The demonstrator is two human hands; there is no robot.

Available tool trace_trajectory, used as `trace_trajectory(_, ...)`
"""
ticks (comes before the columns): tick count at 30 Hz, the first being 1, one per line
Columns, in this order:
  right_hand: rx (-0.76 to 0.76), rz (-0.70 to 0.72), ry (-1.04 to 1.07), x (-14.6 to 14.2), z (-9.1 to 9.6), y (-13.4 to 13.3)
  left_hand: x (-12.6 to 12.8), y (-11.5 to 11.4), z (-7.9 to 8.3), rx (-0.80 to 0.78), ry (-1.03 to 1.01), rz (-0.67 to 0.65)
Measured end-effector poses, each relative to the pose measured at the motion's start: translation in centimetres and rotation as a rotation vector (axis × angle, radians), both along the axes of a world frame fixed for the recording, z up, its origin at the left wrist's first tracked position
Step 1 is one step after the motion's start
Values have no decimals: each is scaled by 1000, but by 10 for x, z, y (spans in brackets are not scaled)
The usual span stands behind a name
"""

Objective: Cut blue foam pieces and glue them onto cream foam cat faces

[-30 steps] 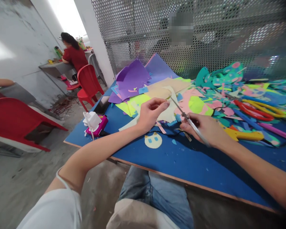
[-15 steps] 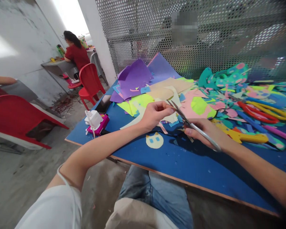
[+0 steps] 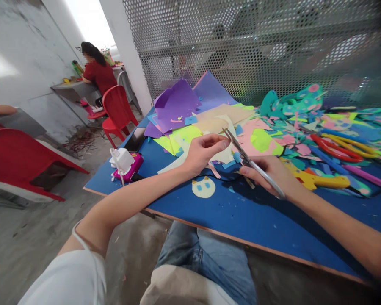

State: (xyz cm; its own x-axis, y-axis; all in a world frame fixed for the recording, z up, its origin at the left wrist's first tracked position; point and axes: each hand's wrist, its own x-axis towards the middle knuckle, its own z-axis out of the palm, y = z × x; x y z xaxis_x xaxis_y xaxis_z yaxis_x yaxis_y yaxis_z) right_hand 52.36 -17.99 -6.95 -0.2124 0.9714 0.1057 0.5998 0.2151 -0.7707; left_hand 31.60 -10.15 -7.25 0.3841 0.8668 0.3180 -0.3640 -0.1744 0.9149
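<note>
My right hand (image 3: 271,174) grips a pair of metal scissors (image 3: 246,157) whose blades point up and left. Their tips meet the fingertips of my left hand (image 3: 205,151), which is pinched on a tiny scrap too small to name. Both hands hover over the blue table (image 3: 260,216). Just below them lies a cream cat-face cutout (image 3: 203,187) with two blue square eyes. A pile of purple, yellow, pink and cream paper sheets (image 3: 190,114) lies behind my hands.
A pink and white device (image 3: 126,163) sits at the table's left corner. Red scissors (image 3: 336,148), a yellow glue gun (image 3: 320,180) and coloured scraps crowd the right. Red chairs (image 3: 116,112) stand left. A person in red (image 3: 97,74) sits at a far desk. Perforated mesh (image 3: 257,46) backs the table.
The scissors' blades have swung up from a low slant until their tips touch my left fingertips. Both hands have stayed in nearly the same place.
</note>
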Motion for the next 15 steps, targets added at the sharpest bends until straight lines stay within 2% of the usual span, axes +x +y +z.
trace_trajectory(7,108,-108,-76,-8,0,-3,1,-10,4,14,43,91)
trace_trajectory(15,108,-123,-105,-9,0,0,2,-9,0,3,39,106)
